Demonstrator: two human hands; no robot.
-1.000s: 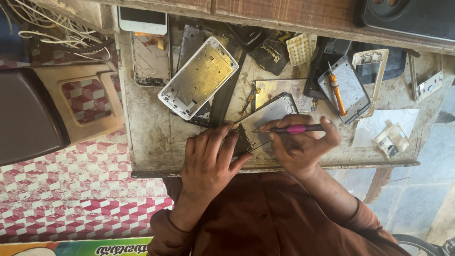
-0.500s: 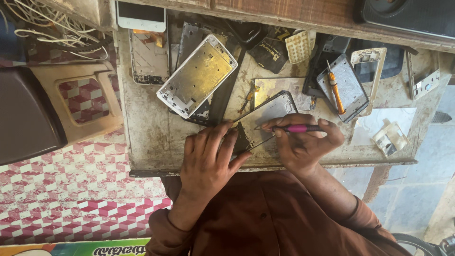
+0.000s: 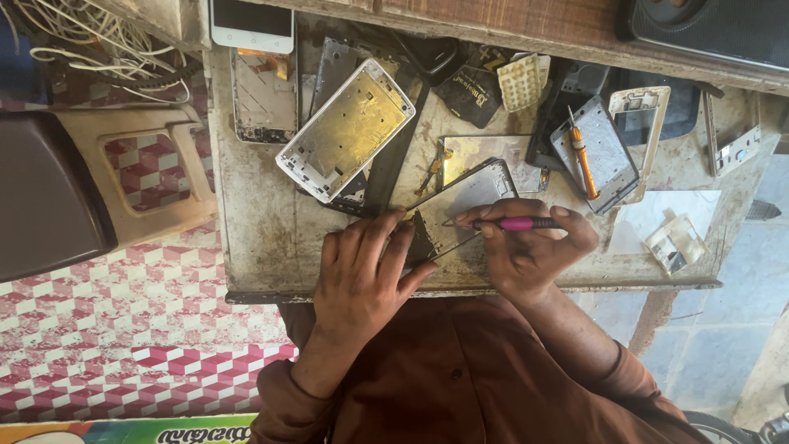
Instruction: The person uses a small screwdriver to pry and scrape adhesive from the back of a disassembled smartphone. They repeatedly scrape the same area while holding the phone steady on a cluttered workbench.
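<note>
A grey phone body (image 3: 470, 200) lies tilted on the worn workbench (image 3: 263, 238), near its front edge. My left hand (image 3: 362, 275) lies flat over the phone's lower left corner and pins it down. My right hand (image 3: 530, 247) grips a pink-handled screwdriver (image 3: 514, 224), whose thin metal tip points left onto the phone's surface. Both wrists come out of brown sleeves.
A white phone frame with a brassy plate (image 3: 345, 130) lies at the bench's middle. An orange screwdriver (image 3: 583, 160) rests on a grey back cover at right. A white phone (image 3: 251, 25), loose parts, a keypad (image 3: 519, 82) and white cables (image 3: 90, 49) crowd the back. A dark chair (image 3: 49, 205) stands left.
My hands stay on the phone body; the pink screwdriver has shifted only slightly against it. The view has drifted a little.
</note>
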